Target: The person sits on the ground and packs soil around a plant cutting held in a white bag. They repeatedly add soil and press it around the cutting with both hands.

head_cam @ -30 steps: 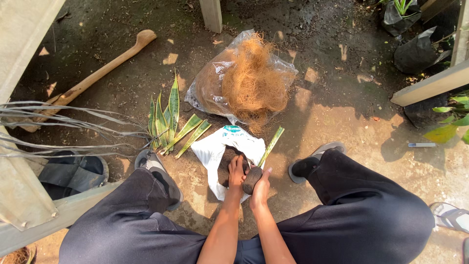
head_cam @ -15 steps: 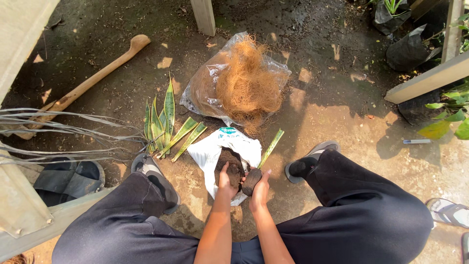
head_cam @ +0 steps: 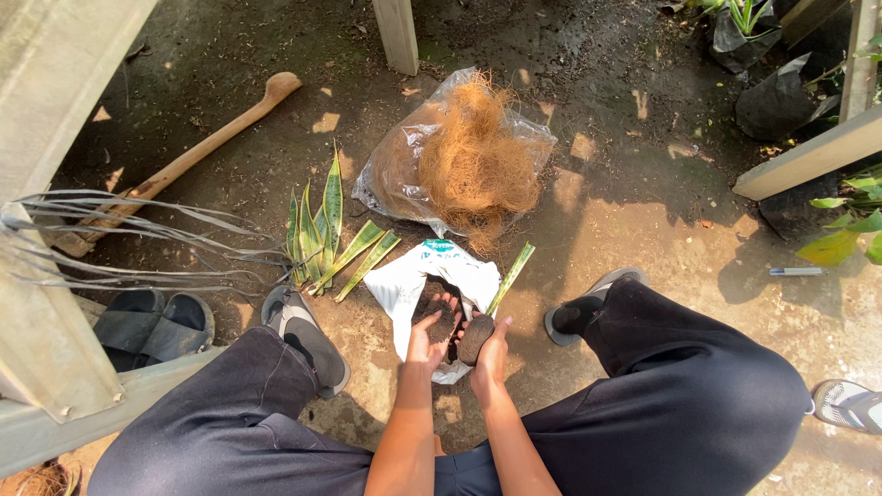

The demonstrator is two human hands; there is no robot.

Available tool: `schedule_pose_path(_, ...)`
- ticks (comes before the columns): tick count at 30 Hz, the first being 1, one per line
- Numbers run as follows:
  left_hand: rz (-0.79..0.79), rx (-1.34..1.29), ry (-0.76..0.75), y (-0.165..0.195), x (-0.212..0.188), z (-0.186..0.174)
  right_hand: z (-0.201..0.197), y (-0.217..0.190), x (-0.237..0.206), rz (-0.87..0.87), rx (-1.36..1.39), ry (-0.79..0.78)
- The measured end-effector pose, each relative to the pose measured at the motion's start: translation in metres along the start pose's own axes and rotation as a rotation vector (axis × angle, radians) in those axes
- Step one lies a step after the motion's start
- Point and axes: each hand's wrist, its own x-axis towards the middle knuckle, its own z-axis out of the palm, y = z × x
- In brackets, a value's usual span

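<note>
1. You sit low over a white plastic bag that lies open on the concrete between your feet; every place below is told from that bag.
2. Your left hand rests at the bag's mouth, palm down and fingers spread loosely over the dark soil inside.
3. Your right hand, just right of the bag's opening, is cupped around a dark brown clump of that soil, with the fingers curled on it.
4. Your two hands sit close beside each other, nearly touching, at the bag's near edge.
5. Just beyond the bag, a clear plastic bag holds a heap of orange-brown coconut fibre that spills over its top.
6. Left of the white bag, a fan of striped green snake plant leaves lies on the ground; one single cut leaf lies along the bag's right side.
7. Far left and beyond the bag, a long wooden handle lies slantwise on the dark earth.
8. A grey sandal on your left foot sits just left of the bag.
</note>
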Motion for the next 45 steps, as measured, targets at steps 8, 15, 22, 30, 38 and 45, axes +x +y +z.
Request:
schedule_pose_path(8, 0.027, -0.043, -0.052, 0.002, -0.007, 0.011, 0.003, -0.001, -0.002, -0.019, 0.008, -0.026)
schedule_pose_path(15, -0.07, -0.026, -0.196, 0.003, -0.008, 0.003, 0.003, -0.006, 0.002, 0.021, 0.153, -0.108)
schedule_pose_path(22, -0.11, -0.178, -0.107, 0.008, -0.012, 0.007, 0.005, -0.01, 0.0, 0.049, 0.168, -0.182)
schedule_pose_path(30, -0.044, -0.132, -0.374, 0.012, -0.023, 0.018, 0.008, -0.014, -0.003, 0.029, 0.09, -0.257)
schedule_pose_path(38, 0.043, 0.004, -0.137, 0.01, -0.022, 0.009, 0.013, -0.015, -0.006, 0.075, -0.018, -0.217)
schedule_pose_path(45, 0.093, 0.063, -0.06, 0.008, -0.021, 0.011, 0.018, -0.012, -0.008, 0.0, -0.15, -0.174)
